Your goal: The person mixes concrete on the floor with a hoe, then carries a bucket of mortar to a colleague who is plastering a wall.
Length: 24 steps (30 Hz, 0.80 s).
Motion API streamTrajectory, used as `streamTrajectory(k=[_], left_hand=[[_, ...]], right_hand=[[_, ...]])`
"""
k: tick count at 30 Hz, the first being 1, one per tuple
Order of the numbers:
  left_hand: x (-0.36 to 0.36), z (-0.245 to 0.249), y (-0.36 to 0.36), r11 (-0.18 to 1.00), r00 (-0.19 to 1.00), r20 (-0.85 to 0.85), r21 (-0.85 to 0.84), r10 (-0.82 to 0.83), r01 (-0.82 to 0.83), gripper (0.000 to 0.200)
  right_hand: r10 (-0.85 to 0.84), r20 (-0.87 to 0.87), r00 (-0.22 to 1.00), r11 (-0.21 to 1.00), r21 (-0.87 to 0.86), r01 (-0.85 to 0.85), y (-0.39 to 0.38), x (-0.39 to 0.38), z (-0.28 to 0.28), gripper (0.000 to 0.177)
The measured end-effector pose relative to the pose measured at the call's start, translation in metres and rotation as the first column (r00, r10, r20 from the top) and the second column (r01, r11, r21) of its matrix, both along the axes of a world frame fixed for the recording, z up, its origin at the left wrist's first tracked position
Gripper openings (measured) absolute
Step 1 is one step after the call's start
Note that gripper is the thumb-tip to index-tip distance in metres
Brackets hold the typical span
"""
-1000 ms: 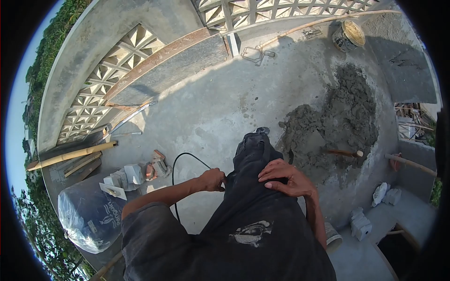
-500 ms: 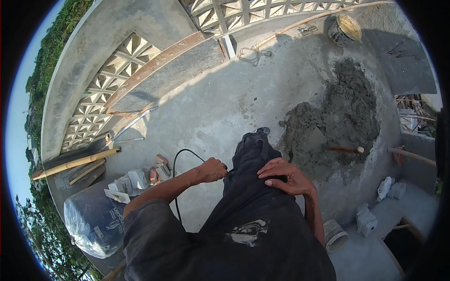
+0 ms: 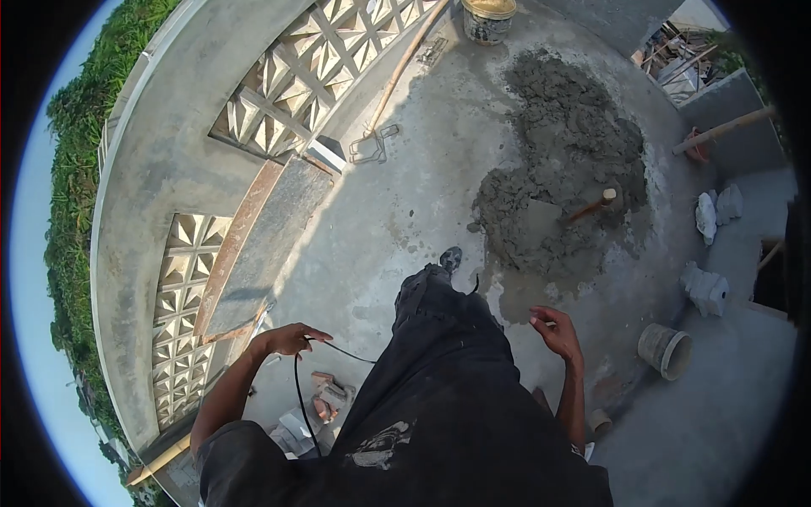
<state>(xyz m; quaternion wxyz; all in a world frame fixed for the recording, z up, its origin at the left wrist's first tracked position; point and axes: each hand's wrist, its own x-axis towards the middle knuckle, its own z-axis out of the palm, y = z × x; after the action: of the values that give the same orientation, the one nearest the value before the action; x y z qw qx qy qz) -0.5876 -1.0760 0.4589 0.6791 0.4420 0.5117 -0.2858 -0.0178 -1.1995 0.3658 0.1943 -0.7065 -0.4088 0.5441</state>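
My left hand (image 3: pixel 291 338) is out at the left with its fingers closed on a thin black cable (image 3: pixel 297 393), which bends at the fingertips. One end of the cable runs down beside my sleeve, the other toward my trouser leg. On the other side, my right hand (image 3: pixel 555 334) hangs in the air with loosely curled fingers and holds nothing. Beyond it spreads a heap of wet grey mortar (image 3: pixel 583 127). A wooden handle (image 3: pixel 591 206) sticks up from the mortar; the tool's head cannot be made out clearly. My dark shoe (image 3: pixel 451 259) is on the concrete floor.
A mortar-crusted bucket (image 3: pixel 488 24) stands at the back, another bucket (image 3: pixel 665 351) at the right. White bags (image 3: pixel 705 287) lie near a dark floor opening (image 3: pixel 773 279). Broken bricks (image 3: pixel 328 397) are by my left leg. A patterned block wall (image 3: pixel 287 76) and a board (image 3: pixel 266 253) line the left.
My left hand has moved left from beside my leg with the cable. My right hand has lifted off my thigh and moved outward. The view has turned right.
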Motion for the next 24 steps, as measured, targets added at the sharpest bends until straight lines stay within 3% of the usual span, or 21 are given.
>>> streamTrajectory(k=[1, 2, 4, 6, 7, 8, 10, 12, 14, 16, 17, 18, 19, 23, 24], left_hand=[[-0.007, -0.010, 0.002, 0.996, 0.995, 0.087, -0.069, -0.047, 0.053, 0.054], [-0.009, -0.017, 0.004, 0.997, 0.995, 0.072, -0.031, -0.065, 0.067, 0.052], [0.021, 0.002, 0.008, 0.935, 0.939, -0.072, 0.141, 0.337, -0.325, 0.042], [0.027, 0.009, 0.016, 0.872, 0.877, 0.139, 0.117, 0.460, -0.476, 0.042], [0.024, 0.005, 0.022, 0.862, 0.851, 0.180, 0.035, 0.493, -0.506, 0.041], [0.021, 0.003, 0.028, 0.843, 0.820, 0.207, -0.052, 0.534, -0.536, 0.041], [0.039, 0.019, 0.036, 0.568, 0.560, 0.116, -0.280, 0.821, -0.774, 0.044], [0.038, 0.018, 0.035, 0.539, 0.521, 0.141, -0.268, 0.842, -0.799, 0.048], [0.044, 0.013, 0.025, 0.738, 0.714, 0.186, -0.171, 0.675, -0.653, 0.054], [0.031, -0.018, 0.012, 0.786, 0.769, 0.163, -0.138, 0.618, -0.603, 0.056], [0.030, -0.033, 0.007, 0.850, 0.809, 0.266, -0.116, 0.525, -0.514, 0.053], [0.014, -0.062, 0.006, 0.878, 0.864, 0.163, -0.043, 0.477, -0.476, 0.049], [0.032, -0.060, 0.007, 0.913, 0.899, 0.177, 0.007, 0.400, -0.407, 0.045], [0.090, -0.065, -0.005, 0.975, 0.897, 0.414, 0.080, 0.157, -0.208, 0.036], [0.093, -0.069, -0.003, 0.975, 0.896, 0.404, 0.045, 0.182, -0.218, 0.035]], right_hand=[[0.021, 0.081, 0.997, 0.999, -0.030, -0.018, -0.023, 0.010, -0.011, 0.030], [0.040, 0.160, 0.986, 0.997, -0.067, -0.029, -0.047, 0.015, -0.021, 0.030], [0.177, 0.245, 0.953, 0.959, -0.261, -0.111, -0.097, 0.008, -0.035, 0.029], [0.302, -0.024, 0.953, 0.894, -0.340, -0.292, -0.165, -0.013, -0.076, 0.027], [0.272, -0.265, 0.925, 0.884, -0.312, -0.350, -0.186, -0.030, -0.073, 0.029], [0.260, -0.307, 0.915, 0.904, -0.257, -0.343, -0.223, -0.060, -0.094, 0.032], [0.202, -0.376, 0.904, 0.936, -0.196, -0.291, -0.288, -0.124, -0.119, 0.036], [0.064, -0.384, 0.921, 0.951, -0.255, -0.172, -0.314, -0.170, -0.118, 0.036], [-0.093, -0.347, 0.933, 0.930, -0.366, -0.043, -0.332, -0.205, -0.125, 0.036], [-0.245, -0.287, 0.926, 0.882, -0.464, 0.089, -0.327, -0.225, -0.122, 0.036], [-0.308, -0.254, 0.917, 0.856, -0.495, 0.151, -0.325, -0.231, -0.124, 0.036], [-0.360, -0.221, 0.906, 0.829, -0.522, 0.202, -0.324, -0.236, -0.125, 0.036], [-0.406, -0.192, 0.894, 0.803, -0.543, 0.248, -0.322, -0.239, -0.127, 0.036], [-0.510, -0.087, 0.856, 0.714, -0.597, 0.365, -0.320, -0.240, -0.130, 0.036], [-0.517, -0.060, 0.854, 0.697, -0.609, 0.379, -0.321, -0.238, -0.130, 0.036]])
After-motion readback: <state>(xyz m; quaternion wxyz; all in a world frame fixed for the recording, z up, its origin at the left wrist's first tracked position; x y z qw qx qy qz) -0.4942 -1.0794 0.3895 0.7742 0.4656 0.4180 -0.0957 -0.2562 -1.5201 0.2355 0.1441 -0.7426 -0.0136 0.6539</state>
